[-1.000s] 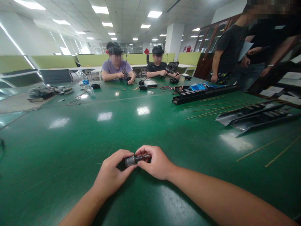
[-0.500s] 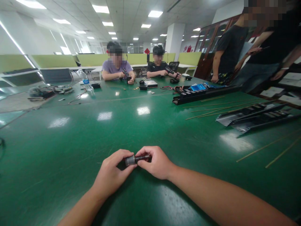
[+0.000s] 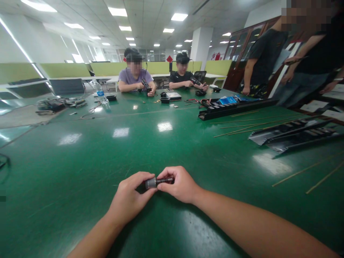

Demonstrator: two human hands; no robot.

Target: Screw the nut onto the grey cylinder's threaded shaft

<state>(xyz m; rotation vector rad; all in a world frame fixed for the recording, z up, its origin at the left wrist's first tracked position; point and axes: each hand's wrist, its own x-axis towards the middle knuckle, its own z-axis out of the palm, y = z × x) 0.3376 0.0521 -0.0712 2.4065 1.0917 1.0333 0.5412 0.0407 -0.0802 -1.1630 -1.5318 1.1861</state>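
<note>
A small metal cylinder [image 3: 158, 182] sits between my two hands above the green tabletop, with a grey thick end and a thinner dark shaft. My left hand [image 3: 129, 195] grips the grey end with its fingers curled around it. My right hand [image 3: 178, 184] pinches the dark shaft from the other side. Its fingers hide the far tip of the shaft.
The green table [image 3: 67, 161] stretches ahead. Black metal rails [image 3: 236, 111] and thin wooden sticks [image 3: 242, 127] lie to the right. Two seated people [image 3: 135, 75] work at the far side, beside a plastic bottle [image 3: 100, 94]. Two standing people [image 3: 266, 53] are at the right.
The whole view has tilted slightly as my head moved. Both hands stay almost still, holding the cylinder in the same way.
</note>
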